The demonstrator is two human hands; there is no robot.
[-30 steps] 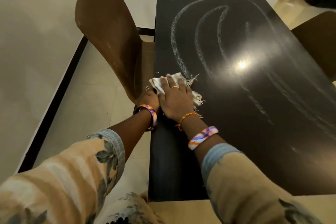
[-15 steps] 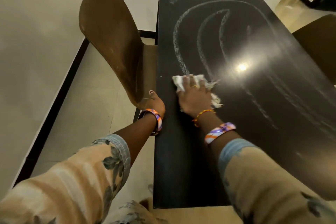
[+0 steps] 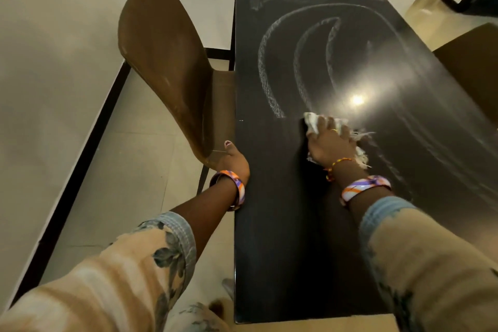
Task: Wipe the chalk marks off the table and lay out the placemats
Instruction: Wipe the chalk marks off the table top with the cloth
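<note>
The right hand [image 3: 330, 144] lay flat on the black counter [image 3: 272, 224], its fingers spread over a white fringed cloth [image 3: 312, 122] and pressing it down against the surface. The cloth stuck out beyond the fingertips and its frayed threads trailed out on the side of the hand away from the left hand. Just beyond that hand, curved chalk marks [image 3: 269, 81] ran away from the person in long arcs, the nearest stroke ending close beside the cloth on the side toward the left hand. Farther out from the right hand, a bright light reflection [image 3: 357, 100] sat on the counter, with faint smeared streaks sweeping past it.

The left hand [image 3: 233, 160] rested at the counter's edge, well apart from the right hand, touching the lower rim of a brown chair [image 3: 164, 56] that stood pushed in there; its thumb pointed up, and whether the fingers curled round the rim I could not tell. Each wrist wore a patterned bangle [image 3: 365, 187], and the right wrist also carried a thin beaded bracelet [image 3: 338, 163].
</note>
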